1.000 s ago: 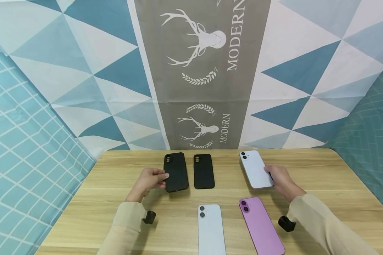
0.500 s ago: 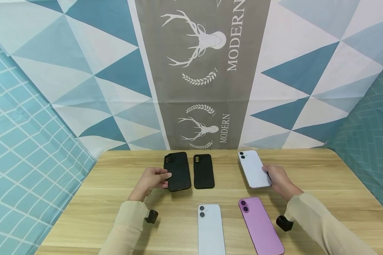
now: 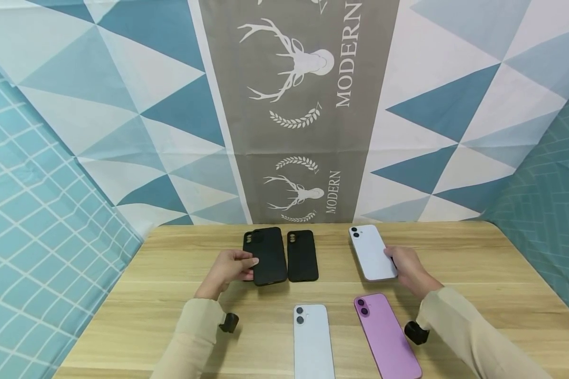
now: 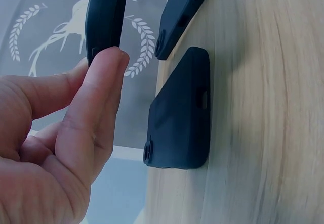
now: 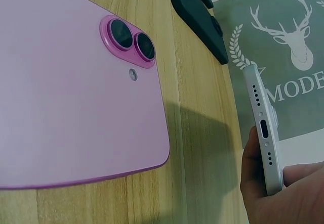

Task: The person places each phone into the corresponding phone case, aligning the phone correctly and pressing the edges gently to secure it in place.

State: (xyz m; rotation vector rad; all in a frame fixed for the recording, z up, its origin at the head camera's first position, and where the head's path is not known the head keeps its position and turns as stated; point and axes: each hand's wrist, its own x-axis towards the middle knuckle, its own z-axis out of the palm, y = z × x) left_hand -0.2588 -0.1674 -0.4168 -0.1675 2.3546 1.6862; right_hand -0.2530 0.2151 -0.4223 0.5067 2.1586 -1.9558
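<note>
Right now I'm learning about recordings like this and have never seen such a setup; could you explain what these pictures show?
There is no machine here, just one person's bare hands. The wide picture comes from a camera on the head, looking forward and down; the two close ones come from cameras worn on the left and right wrists.

On the left, the left hand holds a black phone case above the wooden table. A second case lies beside it; a third lies partly hidden under the held one in the wide picture. The right hand holds a pale phone by its side. Nearer the person lie a white phone and a pink phone, backs up.
</note>
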